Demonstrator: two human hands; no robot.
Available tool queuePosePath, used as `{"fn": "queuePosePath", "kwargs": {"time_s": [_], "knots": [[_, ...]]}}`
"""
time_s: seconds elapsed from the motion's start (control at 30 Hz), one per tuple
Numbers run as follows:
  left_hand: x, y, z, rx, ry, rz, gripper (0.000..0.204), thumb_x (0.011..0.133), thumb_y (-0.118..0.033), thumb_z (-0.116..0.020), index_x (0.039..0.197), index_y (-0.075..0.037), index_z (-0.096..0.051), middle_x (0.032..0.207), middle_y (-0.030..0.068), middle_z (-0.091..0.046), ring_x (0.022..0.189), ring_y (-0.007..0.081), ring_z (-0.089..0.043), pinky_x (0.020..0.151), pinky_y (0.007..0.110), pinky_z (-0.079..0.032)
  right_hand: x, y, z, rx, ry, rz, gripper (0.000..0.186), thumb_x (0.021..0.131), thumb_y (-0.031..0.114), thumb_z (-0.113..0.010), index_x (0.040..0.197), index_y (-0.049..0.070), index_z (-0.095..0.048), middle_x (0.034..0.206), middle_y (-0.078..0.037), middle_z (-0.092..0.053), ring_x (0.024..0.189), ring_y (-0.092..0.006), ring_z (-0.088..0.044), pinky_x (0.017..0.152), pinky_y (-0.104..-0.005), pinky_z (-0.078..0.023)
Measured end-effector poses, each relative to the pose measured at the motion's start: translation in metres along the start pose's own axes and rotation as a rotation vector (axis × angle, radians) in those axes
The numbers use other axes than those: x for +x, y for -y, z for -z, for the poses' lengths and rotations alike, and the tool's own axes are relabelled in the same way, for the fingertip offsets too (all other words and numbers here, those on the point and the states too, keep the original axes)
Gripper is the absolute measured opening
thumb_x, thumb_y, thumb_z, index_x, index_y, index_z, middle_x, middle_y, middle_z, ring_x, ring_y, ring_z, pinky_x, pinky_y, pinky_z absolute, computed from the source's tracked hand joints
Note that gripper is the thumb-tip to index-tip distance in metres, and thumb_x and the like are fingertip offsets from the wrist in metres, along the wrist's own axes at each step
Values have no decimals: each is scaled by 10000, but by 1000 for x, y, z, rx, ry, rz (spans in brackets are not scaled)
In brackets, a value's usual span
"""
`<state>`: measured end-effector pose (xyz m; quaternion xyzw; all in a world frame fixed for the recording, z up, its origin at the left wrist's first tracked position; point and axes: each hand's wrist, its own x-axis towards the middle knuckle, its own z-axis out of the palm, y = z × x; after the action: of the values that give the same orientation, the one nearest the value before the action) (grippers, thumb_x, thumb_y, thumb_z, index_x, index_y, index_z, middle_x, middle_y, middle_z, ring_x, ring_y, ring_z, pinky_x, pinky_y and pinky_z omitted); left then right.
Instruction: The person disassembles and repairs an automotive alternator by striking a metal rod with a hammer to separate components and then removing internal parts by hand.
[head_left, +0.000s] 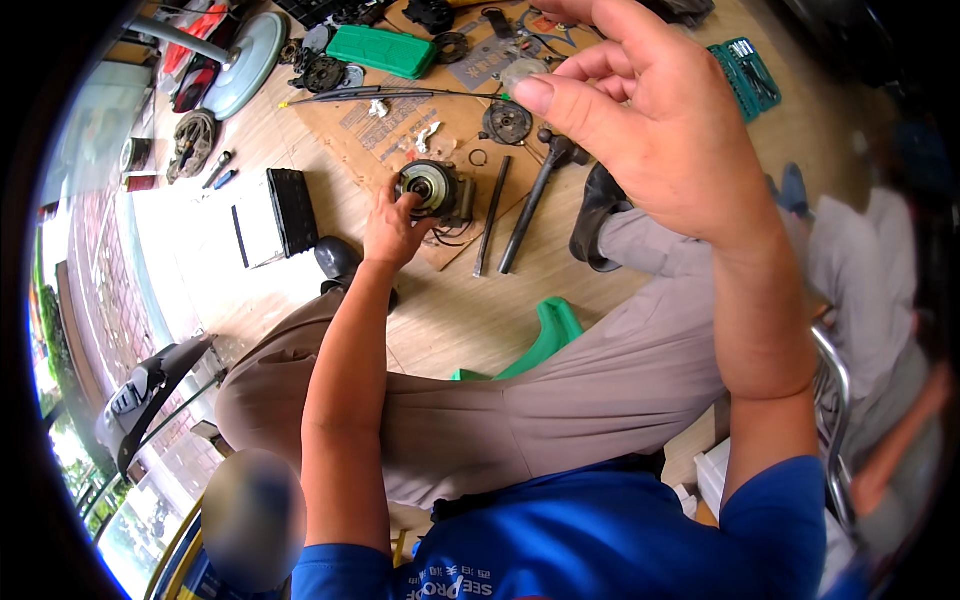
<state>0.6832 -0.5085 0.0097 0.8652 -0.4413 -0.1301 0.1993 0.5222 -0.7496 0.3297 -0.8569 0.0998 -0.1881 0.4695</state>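
On the cardboard on the floor sits a compressor-like metal unit [462,200] with a round, ringed face and a dark centre. My left hand [392,228] steadies it from the left, thumb and fingers curled around its near edge. Raised high on the right, much closer to view, is my right hand [655,120]. Its thumb and fingertips pinch a small, translucent, roundish piece [522,76]; its exact kind is not clear. Right of the unit lie a dark metal bar [492,215] and a long-handled hammer [532,205]. A small ring [478,157] lies just above the unit.
Beyond are a round dark pulley plate [507,122], a green case [380,51], long thin dark strips [385,94] and crumpled tissue [427,137]. A black-sided box [290,213] stands left, a teal socket set [745,78] far right. A person's legs [860,260] show at right.
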Motion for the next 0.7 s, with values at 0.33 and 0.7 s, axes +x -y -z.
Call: {"fn": "queuePosePath", "kwargs": {"time_s": [0.33, 0.7], "knots": [[0, 1, -4, -14, -29, 54, 219, 866, -218, -717, 1033, -80, -687, 1439, 225, -451, 1262, 402, -506, 1034, 445, -449, -4, -3, 2, -30, -23, 163, 559, 885, 199, -756, 1281, -120, -524, 1146, -231, -623, 857, -196, -675, 708, -286, -554], [3, 23, -6, 20, -175, 306, 196, 901, -193, -657, 981, -16, -682, 1331, 273, -554, 1240, 415, -523, 1055, 453, -419, -3, -3, 5, -66, -13, 171, 571, 893, 230, -746, 1281, -123, -520, 1110, -240, -629, 837, -197, -668, 686, -287, -543]]}}
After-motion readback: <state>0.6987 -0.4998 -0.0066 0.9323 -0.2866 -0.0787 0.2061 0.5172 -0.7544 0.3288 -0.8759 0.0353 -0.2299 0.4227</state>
